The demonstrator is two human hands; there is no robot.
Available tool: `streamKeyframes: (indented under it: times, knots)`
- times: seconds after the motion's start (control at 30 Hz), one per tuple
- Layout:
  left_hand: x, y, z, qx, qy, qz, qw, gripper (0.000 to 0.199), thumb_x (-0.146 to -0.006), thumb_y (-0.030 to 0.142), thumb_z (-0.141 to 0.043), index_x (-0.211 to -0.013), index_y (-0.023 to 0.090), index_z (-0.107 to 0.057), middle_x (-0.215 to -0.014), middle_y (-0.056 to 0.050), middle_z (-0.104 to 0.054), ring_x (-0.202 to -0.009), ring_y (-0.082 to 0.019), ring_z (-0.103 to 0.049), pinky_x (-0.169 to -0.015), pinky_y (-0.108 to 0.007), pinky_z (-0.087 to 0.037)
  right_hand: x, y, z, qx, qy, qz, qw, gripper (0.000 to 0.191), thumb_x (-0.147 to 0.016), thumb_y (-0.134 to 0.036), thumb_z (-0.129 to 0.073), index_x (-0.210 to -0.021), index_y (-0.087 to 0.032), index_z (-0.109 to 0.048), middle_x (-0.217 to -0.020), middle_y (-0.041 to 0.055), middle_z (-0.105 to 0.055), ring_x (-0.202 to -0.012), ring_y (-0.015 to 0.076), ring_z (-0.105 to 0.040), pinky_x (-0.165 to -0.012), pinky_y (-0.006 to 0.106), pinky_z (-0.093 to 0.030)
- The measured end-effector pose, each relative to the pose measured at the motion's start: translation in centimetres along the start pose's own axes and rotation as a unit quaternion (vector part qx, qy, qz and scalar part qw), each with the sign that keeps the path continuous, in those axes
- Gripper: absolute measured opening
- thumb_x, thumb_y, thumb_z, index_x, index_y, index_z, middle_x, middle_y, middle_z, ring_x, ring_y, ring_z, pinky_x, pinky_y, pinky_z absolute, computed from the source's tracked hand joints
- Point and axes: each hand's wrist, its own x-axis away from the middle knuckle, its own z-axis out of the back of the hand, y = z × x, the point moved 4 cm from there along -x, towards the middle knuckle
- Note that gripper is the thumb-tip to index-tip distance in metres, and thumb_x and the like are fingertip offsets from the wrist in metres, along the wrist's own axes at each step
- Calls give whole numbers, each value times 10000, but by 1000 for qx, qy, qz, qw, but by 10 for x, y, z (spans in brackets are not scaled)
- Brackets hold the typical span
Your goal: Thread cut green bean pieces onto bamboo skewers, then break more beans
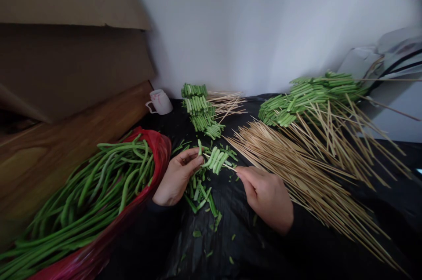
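Note:
My left hand pinches a short piece of green bean at the tip of a thin wooden skewer. Closed round the skewer's other end is my right hand. Several bean pieces sit side by side on the skewer between the two hands. Under and below them, loose cut bean pieces lie scattered on black plastic sheeting. To the right of my right hand spreads a large heap of bare skewers.
A red bag of long beans stands at left. Filled skewers form stacks at the back middle and back right. A white mug stands near the wall, beside a big cardboard box. Plastic bags are at far right.

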Motion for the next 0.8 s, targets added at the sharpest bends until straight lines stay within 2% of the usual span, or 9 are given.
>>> streamKeyframes:
  times: [0.3,0.57,0.7,0.8]
  knots:
    - [0,-1,-1,-7,-15,16,1000,336,-614,263,-864,-926,193,-760,-862,-8,-676,-782,-96,-577,-720,-199,-465,0,1,-1,0,-3,7,1000,270,-943,-157,-426,-992,-183,-690,-931,49,-721,-894,187,-685,-787,278,-491]
    - [1,-2,-4,-49,-40,11,998,362,-670,326,-826,-999,194,-753,-999,-49,-699,-880,-138,-583,-781,-240,-448,0,0,-1,-2,-9,1,1000,280,-946,-160,-418,-1006,-189,-690,-923,44,-720,-896,189,-684,-798,281,-488]
    - [2,0,-5,-38,-35,10,999,380,-736,464,-746,-975,169,-757,-922,-58,-698,-833,-141,-585,-740,-242,-455,1,0,-1,0,-7,0,1000,277,-947,-171,-420,-991,-196,-692,-919,41,-720,-884,191,-686,-778,283,-489]
    - [2,0,-4,-24,-23,9,999,335,-696,407,-795,-919,160,-758,-834,-39,-688,-788,-126,-582,-728,-226,-457,1,1,-2,2,-9,5,1000,275,-947,-174,-418,-1005,-194,-686,-915,44,-720,-880,194,-687,-771,284,-489]
